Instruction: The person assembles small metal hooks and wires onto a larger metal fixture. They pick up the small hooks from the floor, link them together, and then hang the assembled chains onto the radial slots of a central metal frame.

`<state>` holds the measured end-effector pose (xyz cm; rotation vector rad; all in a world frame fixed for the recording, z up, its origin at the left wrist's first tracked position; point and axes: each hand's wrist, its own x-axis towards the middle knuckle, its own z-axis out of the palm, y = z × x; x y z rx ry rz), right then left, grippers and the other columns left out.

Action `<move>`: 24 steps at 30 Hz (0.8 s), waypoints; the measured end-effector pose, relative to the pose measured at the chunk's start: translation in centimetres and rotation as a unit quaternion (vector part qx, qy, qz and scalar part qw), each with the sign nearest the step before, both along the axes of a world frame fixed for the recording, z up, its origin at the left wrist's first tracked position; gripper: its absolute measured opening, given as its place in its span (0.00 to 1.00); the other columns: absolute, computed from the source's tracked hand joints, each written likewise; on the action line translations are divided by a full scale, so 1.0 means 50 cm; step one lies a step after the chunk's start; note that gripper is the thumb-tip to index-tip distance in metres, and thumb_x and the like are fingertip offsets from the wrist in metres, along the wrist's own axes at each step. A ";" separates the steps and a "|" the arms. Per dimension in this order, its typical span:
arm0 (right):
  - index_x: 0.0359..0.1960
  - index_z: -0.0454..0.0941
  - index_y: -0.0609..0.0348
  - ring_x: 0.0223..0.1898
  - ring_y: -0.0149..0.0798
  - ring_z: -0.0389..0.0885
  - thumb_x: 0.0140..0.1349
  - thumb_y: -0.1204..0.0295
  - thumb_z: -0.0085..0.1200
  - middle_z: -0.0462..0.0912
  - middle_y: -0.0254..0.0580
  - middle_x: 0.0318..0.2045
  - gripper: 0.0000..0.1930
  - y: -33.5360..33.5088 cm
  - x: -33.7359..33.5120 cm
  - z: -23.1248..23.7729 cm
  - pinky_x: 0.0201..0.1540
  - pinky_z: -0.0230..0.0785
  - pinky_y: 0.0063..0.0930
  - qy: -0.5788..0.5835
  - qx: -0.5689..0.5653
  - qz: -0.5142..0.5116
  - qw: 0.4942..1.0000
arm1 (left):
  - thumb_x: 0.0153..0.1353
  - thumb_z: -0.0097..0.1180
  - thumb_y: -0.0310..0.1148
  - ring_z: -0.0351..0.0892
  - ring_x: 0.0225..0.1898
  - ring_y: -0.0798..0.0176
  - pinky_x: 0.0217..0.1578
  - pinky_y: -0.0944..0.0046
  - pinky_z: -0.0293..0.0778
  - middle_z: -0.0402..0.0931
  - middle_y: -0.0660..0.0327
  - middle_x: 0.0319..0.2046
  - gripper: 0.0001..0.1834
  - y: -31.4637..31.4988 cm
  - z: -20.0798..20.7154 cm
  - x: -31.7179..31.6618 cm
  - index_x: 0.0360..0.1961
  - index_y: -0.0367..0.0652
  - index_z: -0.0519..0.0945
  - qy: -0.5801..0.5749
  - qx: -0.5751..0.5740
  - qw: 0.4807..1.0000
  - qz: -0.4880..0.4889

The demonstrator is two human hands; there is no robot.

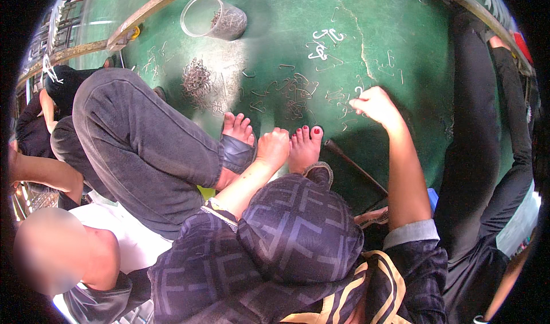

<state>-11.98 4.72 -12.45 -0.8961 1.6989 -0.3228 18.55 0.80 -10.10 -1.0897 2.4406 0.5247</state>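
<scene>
My left hand is closed in a fist between two bare feet, above the green floor. What it holds, if anything, is hidden. Further right, my right hand reaches low to the floor, thumb and fingers pinched together. A small white hook shows right at those fingertips; I cannot tell whether it is gripped or lies beside them. Thin bent metal hooks are scattered under and around this hand. More loose dark hooks lie ahead of my left hand, and several white hooks form a small group farther off.
A clear plastic tub of hooks lies on its side at the far left. Nearer is a dense heap of hooks. A dark rod slants beside my right forearm. Other people sit close on both sides; a dark trouser leg borders the right.
</scene>
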 end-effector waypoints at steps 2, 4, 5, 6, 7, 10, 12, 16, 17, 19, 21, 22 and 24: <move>0.19 0.83 0.59 0.24 0.45 0.81 0.49 0.57 0.61 0.81 0.47 0.19 0.16 0.001 0.008 -0.001 0.32 0.71 0.35 0.035 -0.011 0.038 0.999 | 0.49 0.59 0.33 0.82 0.28 0.49 0.27 0.55 0.79 0.78 0.51 0.28 0.09 -0.001 0.011 -0.007 0.26 0.39 0.77 -0.010 -0.006 1.000 0.015; 0.20 0.82 0.60 0.25 0.49 0.80 0.48 0.55 0.62 0.80 0.49 0.19 0.18 -0.007 0.032 0.012 0.32 0.71 0.37 0.087 -0.021 0.038 0.995 | 0.48 0.60 0.33 0.82 0.28 0.49 0.27 0.56 0.79 0.77 0.51 0.29 0.09 0.005 0.009 -0.001 0.26 0.39 0.77 0.001 -0.015 1.000 0.023; 0.20 0.81 0.60 0.25 0.52 0.79 0.49 0.54 0.62 0.79 0.50 0.20 0.19 -0.010 0.042 0.022 0.32 0.71 0.39 0.121 -0.032 0.041 0.991 | 0.48 0.60 0.33 0.82 0.28 0.49 0.27 0.56 0.79 0.77 0.52 0.29 0.09 0.008 0.009 0.001 0.27 0.39 0.77 0.006 -0.019 0.999 0.027; 0.20 0.81 0.60 0.25 0.52 0.79 0.49 0.54 0.61 0.79 0.50 0.20 0.18 -0.016 0.051 0.030 0.31 0.71 0.39 0.124 -0.032 0.013 0.992 | 0.48 0.60 0.33 0.81 0.28 0.50 0.27 0.56 0.79 0.77 0.52 0.29 0.09 0.009 0.010 0.000 0.27 0.39 0.77 0.008 -0.021 0.999 0.031; 0.20 0.80 0.60 0.25 0.52 0.79 0.50 0.54 0.61 0.79 0.50 0.19 0.18 -0.021 0.059 0.037 0.31 0.71 0.39 0.127 -0.032 -0.014 0.991 | 0.48 0.60 0.33 0.81 0.28 0.50 0.27 0.56 0.79 0.77 0.52 0.29 0.09 0.011 0.012 -0.002 0.27 0.39 0.76 0.009 -0.023 0.999 0.034; 0.21 0.80 0.59 0.23 0.51 0.79 0.51 0.55 0.60 0.79 0.49 0.19 0.18 -0.024 0.059 0.024 0.29 0.69 0.38 0.147 -0.069 -0.082 0.983 | 0.47 0.60 0.34 0.81 0.29 0.48 0.29 0.54 0.77 0.77 0.51 0.30 0.11 0.011 0.004 -0.001 0.29 0.38 0.77 -0.003 -0.016 0.999 0.052; 0.22 0.80 0.59 0.23 0.49 0.79 0.52 0.56 0.60 0.79 0.48 0.18 0.17 -0.022 0.044 0.008 0.28 0.69 0.37 0.154 -0.095 -0.124 0.976 | 0.46 0.60 0.34 0.80 0.30 0.47 0.30 0.52 0.76 0.77 0.51 0.31 0.11 0.009 0.003 -0.004 0.30 0.38 0.78 -0.012 -0.010 0.998 0.063; 0.23 0.78 0.62 0.16 0.26 0.65 0.54 0.64 0.61 0.73 0.38 0.13 0.13 -0.013 0.009 0.003 0.22 0.60 0.26 0.155 -0.150 -0.200 0.956 | 0.45 0.60 0.33 0.81 0.29 0.48 0.30 0.52 0.76 0.78 0.52 0.28 0.10 -0.002 0.009 -0.004 0.27 0.39 0.78 -0.001 -0.004 0.998 0.070; 0.23 0.77 0.63 0.16 0.25 0.64 0.54 0.65 0.61 0.72 0.38 0.13 0.13 -0.010 -0.001 0.008 0.22 0.60 0.26 0.161 -0.156 -0.205 0.953 | 0.44 0.60 0.33 0.81 0.29 0.49 0.30 0.53 0.76 0.78 0.52 0.27 0.09 -0.005 0.008 -0.001 0.26 0.39 0.79 0.007 -0.002 0.998 0.070; 0.22 0.77 0.63 0.16 0.25 0.63 0.54 0.66 0.61 0.72 0.38 0.13 0.12 -0.007 -0.003 0.011 0.22 0.59 0.26 0.165 -0.163 -0.211 0.949 | 0.44 0.59 0.33 0.81 0.29 0.50 0.31 0.53 0.76 0.79 0.52 0.26 0.08 -0.014 -0.002 0.006 0.23 0.39 0.79 0.019 -0.006 0.996 0.092; 0.22 0.77 0.63 0.17 0.24 0.64 0.54 0.67 0.61 0.72 0.38 0.13 0.12 -0.001 0.003 0.007 0.21 0.60 0.26 0.163 -0.168 -0.214 0.948 | 0.44 0.59 0.32 0.81 0.29 0.51 0.32 0.53 0.76 0.79 0.52 0.24 0.06 -0.032 -0.005 0.005 0.22 0.40 0.80 0.032 -0.001 0.992 0.122; 0.23 0.78 0.61 0.18 0.30 0.69 0.53 0.65 0.61 0.74 0.40 0.15 0.12 0.002 0.009 0.003 0.23 0.62 0.28 0.154 -0.161 -0.200 0.954 | 0.44 0.58 0.32 0.81 0.29 0.50 0.33 0.53 0.76 0.80 0.51 0.24 0.06 -0.049 0.005 -0.004 0.22 0.41 0.81 0.041 0.006 0.989 0.140; 0.23 0.79 0.59 0.21 0.41 0.79 0.53 0.62 0.60 0.79 0.44 0.19 0.12 0.000 0.041 -0.003 0.26 0.68 0.33 0.134 -0.147 -0.171 0.965 | 0.45 0.58 0.31 0.82 0.29 0.50 0.34 0.53 0.76 0.80 0.50 0.24 0.05 -0.082 0.025 -0.022 0.22 0.42 0.82 0.014 0.023 0.988 0.150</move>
